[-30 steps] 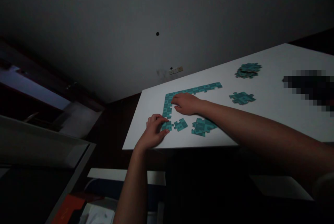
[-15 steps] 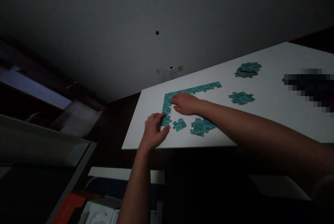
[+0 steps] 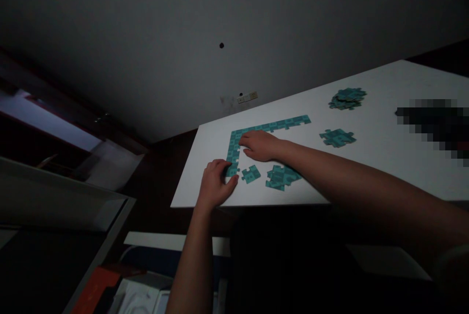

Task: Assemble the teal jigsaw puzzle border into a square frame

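Teal jigsaw pieces joined in an L-shaped puzzle border (image 3: 291, 122) lie on the white table. My left hand (image 3: 214, 184) rests at the near end of the border's left arm, fingertips touching its outer edge. Its thumb is spread apart from the fingers, just below that end. My right hand (image 3: 261, 145) lies palm down near the corner, fingertips on the border's inner edge and thumb a little apart. Between my hands and the table's front edge sits a loose puzzle piece (image 3: 251, 174). Right of it, a small group of overlapping pieces (image 3: 281, 177) is partly hidden by my right forearm.
Farther right on the table (image 3: 388, 167) lie a flat cluster of pieces (image 3: 337, 137) and a heaped pile of pieces (image 3: 347, 98). A dark pixelated patch covers the right edge. The wall with a socket (image 3: 247, 97) stands behind. An orange box (image 3: 95, 288) is low at left.
Both hands keep nearly the same place and pose on the puzzle border. The whole view has shifted very slightly; no piece has visibly moved on the table.
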A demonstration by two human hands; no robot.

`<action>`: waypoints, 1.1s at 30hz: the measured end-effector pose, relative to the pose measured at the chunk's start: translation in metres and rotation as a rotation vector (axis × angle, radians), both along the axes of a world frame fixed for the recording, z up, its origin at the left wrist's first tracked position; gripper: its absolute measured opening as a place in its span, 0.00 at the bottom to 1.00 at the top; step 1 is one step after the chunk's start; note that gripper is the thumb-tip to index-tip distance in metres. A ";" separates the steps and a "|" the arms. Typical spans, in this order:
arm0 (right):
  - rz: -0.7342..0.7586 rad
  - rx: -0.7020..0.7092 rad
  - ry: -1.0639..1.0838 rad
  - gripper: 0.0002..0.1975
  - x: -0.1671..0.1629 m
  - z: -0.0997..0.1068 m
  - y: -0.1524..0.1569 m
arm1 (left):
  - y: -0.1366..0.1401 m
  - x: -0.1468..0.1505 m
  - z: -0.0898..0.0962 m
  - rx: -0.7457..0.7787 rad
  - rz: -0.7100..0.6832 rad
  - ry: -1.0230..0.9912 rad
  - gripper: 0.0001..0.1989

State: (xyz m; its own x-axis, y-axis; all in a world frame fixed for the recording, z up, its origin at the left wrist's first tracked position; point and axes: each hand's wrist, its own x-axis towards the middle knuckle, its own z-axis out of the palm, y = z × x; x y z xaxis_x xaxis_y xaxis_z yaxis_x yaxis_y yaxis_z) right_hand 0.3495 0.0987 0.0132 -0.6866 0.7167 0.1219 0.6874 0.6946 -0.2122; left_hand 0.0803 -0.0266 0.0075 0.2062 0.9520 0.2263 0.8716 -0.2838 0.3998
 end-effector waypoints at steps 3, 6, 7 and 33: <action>0.002 -0.001 0.005 0.24 0.001 0.001 0.000 | 0.000 0.001 0.000 0.006 0.003 0.007 0.26; 0.000 0.000 0.008 0.23 0.001 0.003 -0.001 | -0.001 0.001 0.001 0.002 0.014 0.023 0.22; 0.000 -0.001 0.008 0.23 0.001 0.003 -0.002 | -0.001 0.001 0.002 0.002 0.015 0.028 0.21; -0.009 -0.017 -0.015 0.24 0.000 0.006 -0.004 | -0.005 0.004 0.006 0.024 -0.008 0.051 0.17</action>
State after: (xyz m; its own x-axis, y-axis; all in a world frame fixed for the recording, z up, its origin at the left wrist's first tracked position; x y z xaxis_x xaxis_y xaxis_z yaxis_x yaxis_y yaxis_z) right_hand 0.3495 0.0950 0.0194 -0.6821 0.7245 0.0989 0.6965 0.6850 -0.2137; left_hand 0.0843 -0.0315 0.0138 0.2260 0.9446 0.2380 0.8882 -0.3002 0.3480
